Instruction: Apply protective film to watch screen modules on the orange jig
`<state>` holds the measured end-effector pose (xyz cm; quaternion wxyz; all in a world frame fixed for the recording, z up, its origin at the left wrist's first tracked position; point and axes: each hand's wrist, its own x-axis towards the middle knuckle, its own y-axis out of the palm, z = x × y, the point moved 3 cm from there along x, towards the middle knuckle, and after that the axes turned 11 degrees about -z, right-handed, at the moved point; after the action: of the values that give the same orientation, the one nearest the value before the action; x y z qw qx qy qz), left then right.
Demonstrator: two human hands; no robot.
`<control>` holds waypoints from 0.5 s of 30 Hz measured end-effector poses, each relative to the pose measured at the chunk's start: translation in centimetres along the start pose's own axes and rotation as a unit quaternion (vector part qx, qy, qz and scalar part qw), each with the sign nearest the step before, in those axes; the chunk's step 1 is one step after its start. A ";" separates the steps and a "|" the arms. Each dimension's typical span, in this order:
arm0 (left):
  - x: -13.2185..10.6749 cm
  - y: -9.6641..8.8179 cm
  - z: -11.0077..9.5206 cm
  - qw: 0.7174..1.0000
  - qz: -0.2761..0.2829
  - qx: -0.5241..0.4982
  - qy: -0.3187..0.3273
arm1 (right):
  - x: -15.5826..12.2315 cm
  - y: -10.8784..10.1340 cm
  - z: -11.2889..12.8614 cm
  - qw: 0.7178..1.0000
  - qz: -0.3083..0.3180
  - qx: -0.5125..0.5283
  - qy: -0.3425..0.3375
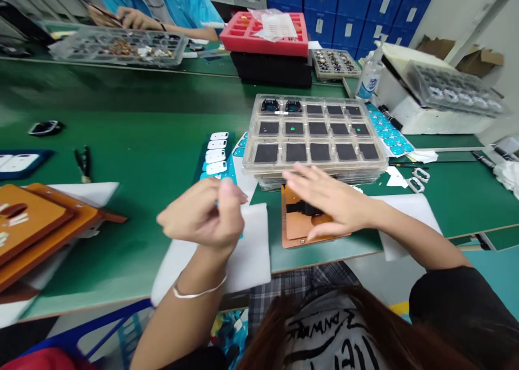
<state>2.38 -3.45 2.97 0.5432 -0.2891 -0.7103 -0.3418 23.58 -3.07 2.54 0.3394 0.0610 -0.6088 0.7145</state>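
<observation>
My left hand (206, 214) is raised above a white foam pad (251, 251), its fingers curled together in a pinch on something small that I cannot make out; a bit of blue shows behind it. My right hand (328, 200) lies flat with fingers spread over a brown fixture plate (294, 227) that carries a small black part (302, 208). Just beyond it sits a stack of clear trays (316, 138) with dark square pads in their pockets. A blue strip of white stickers (214, 156) lies to the left of the trays.
Brown fixture plates (36, 224) lie at the left edge, black pliers (83, 162) beyond them. A red tray (265, 35) on a black block, a sanitizer bottle (371, 73) and a white box stand at the back. Another person's hands (130, 19) work over a clear tray (117, 46).
</observation>
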 end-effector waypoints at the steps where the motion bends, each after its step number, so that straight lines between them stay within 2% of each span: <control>1: 0.1 -0.1 0.3 0.999 -0.016 0.013 -0.029 | 0.7 0.5 0.0 0.999 0.043 -0.011 -0.018; 3: 0.1 -0.3 0.9 0.994 -0.034 0.022 -0.100 | 2.1 1.6 -0.1 0.993 0.105 -0.028 -0.039; 6: 0.1 -0.3 1.5 0.981 -0.024 0.026 -0.192 | 3.7 2.6 -0.2 0.986 0.143 -0.027 -0.081; 8: 0.1 -0.3 1.6 0.979 -0.025 0.021 -0.202 | 4.1 3.1 -0.2 0.982 0.154 -0.018 -0.104; 10: 0.1 -0.3 1.5 0.982 -0.033 0.015 -0.184 | 4.0 3.4 -0.3 0.981 0.160 -0.006 -0.110; 15: 0.2 -0.2 1.2 0.979 -0.012 0.020 -0.204 | 3.6 4.1 -0.7 0.981 0.170 0.029 -0.085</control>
<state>1.52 -2.61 2.94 0.3880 -0.3338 -0.8162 -0.2680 18.73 -1.07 0.75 0.1576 0.0270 -0.6161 0.7713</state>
